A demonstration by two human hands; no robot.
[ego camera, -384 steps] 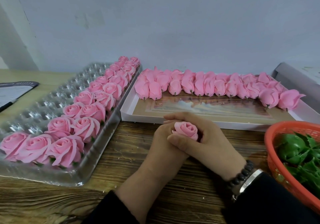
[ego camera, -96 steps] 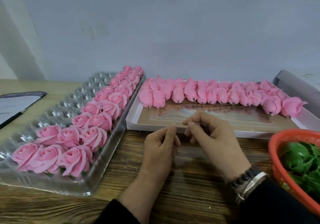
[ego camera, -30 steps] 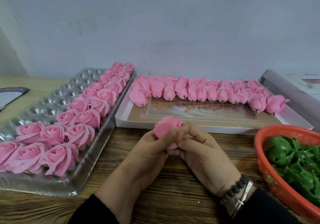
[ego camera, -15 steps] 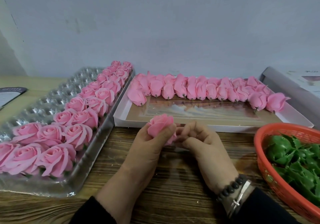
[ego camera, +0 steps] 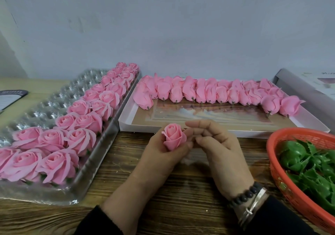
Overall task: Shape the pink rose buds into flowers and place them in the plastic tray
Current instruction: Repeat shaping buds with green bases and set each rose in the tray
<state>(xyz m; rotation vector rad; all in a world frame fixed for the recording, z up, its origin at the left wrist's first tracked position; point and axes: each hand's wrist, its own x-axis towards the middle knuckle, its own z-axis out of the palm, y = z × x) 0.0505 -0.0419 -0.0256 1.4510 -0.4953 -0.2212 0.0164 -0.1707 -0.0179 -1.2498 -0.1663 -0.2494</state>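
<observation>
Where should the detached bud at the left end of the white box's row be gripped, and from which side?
Judging by its pose, grip the bud around its plump pink body near the base, coming from the front-left, its open side. It lies tilted with its short stem toward the viewer; neighbouring buds crowd its right.

A plain pale grey-blue wall [ego camera: 181,26] rises directly behind the dark-grained wooden bench [ego camera: 181,198], evenly lit, its paint faintly scuffed
</observation>
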